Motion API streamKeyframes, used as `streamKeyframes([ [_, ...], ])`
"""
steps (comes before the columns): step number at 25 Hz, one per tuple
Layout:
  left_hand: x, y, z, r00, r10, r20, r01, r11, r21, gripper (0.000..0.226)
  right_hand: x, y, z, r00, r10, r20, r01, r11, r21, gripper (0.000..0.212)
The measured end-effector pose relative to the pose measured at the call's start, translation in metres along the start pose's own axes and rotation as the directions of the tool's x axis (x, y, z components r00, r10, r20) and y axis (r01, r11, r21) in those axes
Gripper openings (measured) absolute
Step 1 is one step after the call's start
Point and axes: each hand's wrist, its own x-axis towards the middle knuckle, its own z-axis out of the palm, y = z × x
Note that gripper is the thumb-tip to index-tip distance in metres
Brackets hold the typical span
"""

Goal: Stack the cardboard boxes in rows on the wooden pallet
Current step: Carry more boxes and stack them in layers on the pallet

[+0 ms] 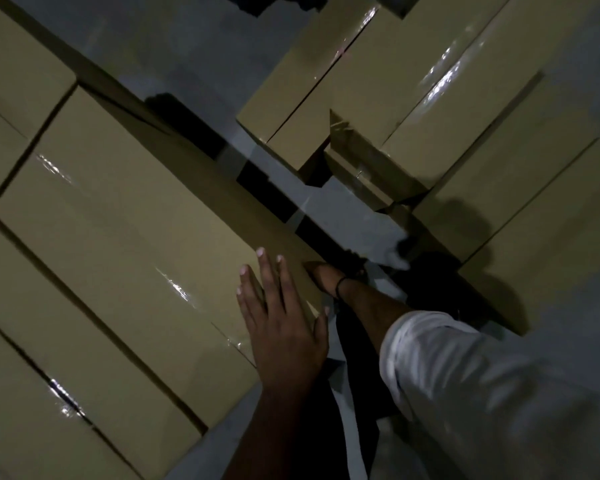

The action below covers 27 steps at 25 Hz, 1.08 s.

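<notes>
Atop the long cardboard box (146, 216), your left hand (281, 327) lies flat, fingers spread. Right hand (321, 275) reaches that box's end corner; grip can't be told. Box sits flush beside neighbour boxes (59, 306). Stiff, glossy-taped, probably slick: take opposite ends, low.

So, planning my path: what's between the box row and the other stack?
Head view: grey floor, dark in patches, between box row and other stack.
</notes>
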Motion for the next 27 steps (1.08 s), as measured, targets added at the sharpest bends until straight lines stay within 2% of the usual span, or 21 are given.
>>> streamKeyframes([
  [3,0.005,0.004,-0.009,1.0,0.004,0.014,-0.003,0.999,-0.049,0.096,-0.026,-0.009,-0.014,0.995,-0.046,-0.084,0.044,0.998,-0.034,0.058],
  [6,0.016,0.016,-0.025,0.999,0.042,-0.014,-0.043,0.993,-0.106,0.091,-0.058,-0.018,-0.042,0.942,-0.154,-0.297,0.17,0.985,0.031,0.055],
  [10,0.045,0.043,-0.05,0.99,0.138,-0.009,-0.137,0.971,-0.195,0.083,-0.112,-0.016,-0.095,0.765,-0.152,-0.626,0.306,0.941,0.146,0.038],
  [12,0.068,0.059,-0.062,0.975,0.22,-0.015,-0.219,0.959,-0.178,0.082,-0.134,-0.013,-0.124,0.667,-0.146,-0.73,0.367,0.918,0.151,0.028],
  [14,0.1,0.077,-0.073,0.961,0.275,-0.029,-0.275,0.939,-0.207,0.081,-0.154,-0.012,-0.156,0.573,-0.118,-0.811,0.392,0.908,0.145,0.035],
  [16,0.136,0.093,-0.081,0.959,0.282,0.01,-0.268,0.923,-0.276,0.082,-0.159,-0.008,-0.189,0.48,-0.091,-0.872,0.372,0.922,0.108,0.041],
  [20,0.234,0.136,-0.075,0.927,0.365,0.087,-0.331,0.905,-0.268,0.08,-0.134,-0.014,-0.262,0.351,-0.093,-0.932,0.334,0.942,0.032,0.045],
  [22,0.286,0.16,-0.063,0.92,0.372,0.121,-0.338,0.911,-0.235,0.08,-0.116,-0.022,-0.296,0.331,-0.087,-0.939,0.314,0.949,0.023,0.051],
  [27,0.399,0.219,-0.022,0.895,0.403,0.194,-0.377,0.913,-0.158,0.08,-0.076,-0.047,-0.375,0.369,-0.091,-0.925,0.235,0.972,-0.002,0.065],
])
